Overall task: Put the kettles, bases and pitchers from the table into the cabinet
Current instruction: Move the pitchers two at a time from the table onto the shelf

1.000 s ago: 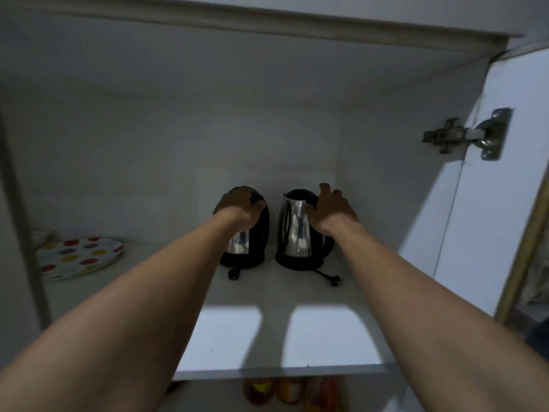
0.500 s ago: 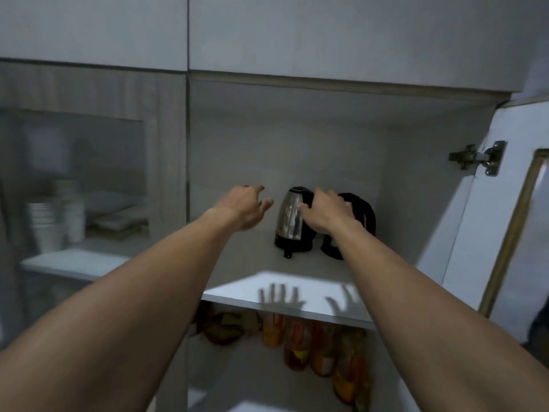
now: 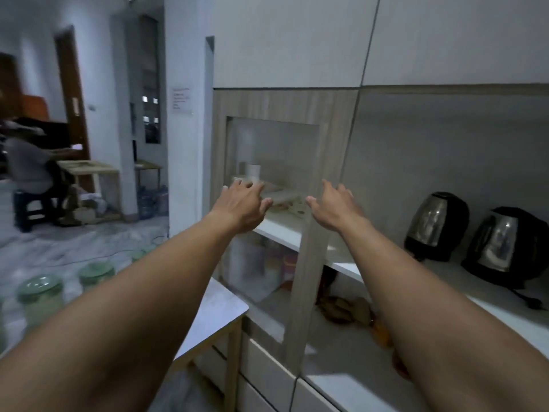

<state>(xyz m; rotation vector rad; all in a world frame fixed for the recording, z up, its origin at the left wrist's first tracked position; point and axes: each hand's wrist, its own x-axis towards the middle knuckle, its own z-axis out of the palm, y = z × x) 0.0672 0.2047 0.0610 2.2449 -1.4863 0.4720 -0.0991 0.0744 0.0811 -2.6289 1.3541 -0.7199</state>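
Observation:
Two steel-and-black kettles stand side by side on the white cabinet shelf [image 3: 490,310] at the right: one kettle [image 3: 435,226] nearer the middle, the other kettle [image 3: 505,248] at the right edge, a black cord plug [image 3: 531,303] lying in front of it. My left hand [image 3: 242,203] and my right hand [image 3: 337,206] are stretched out in the air, fingers apart, holding nothing, well left of the kettles and in front of the glass cabinet door [image 3: 276,221]. At the lower left, several pitchers with green lids [image 3: 40,289] stand blurred on the table [image 3: 214,316].
The glass-fronted door shows stacked dishes and cups behind it, with jars on the shelf below. White drawers sit beneath. Far left, a person sits on a stool [image 3: 26,203] at a wooden table, beyond a white pillar [image 3: 181,114].
Both hands have let go of the kettles and drawn back. My view has swung left, so the kettles now sit at the right edge and the room and table come into sight.

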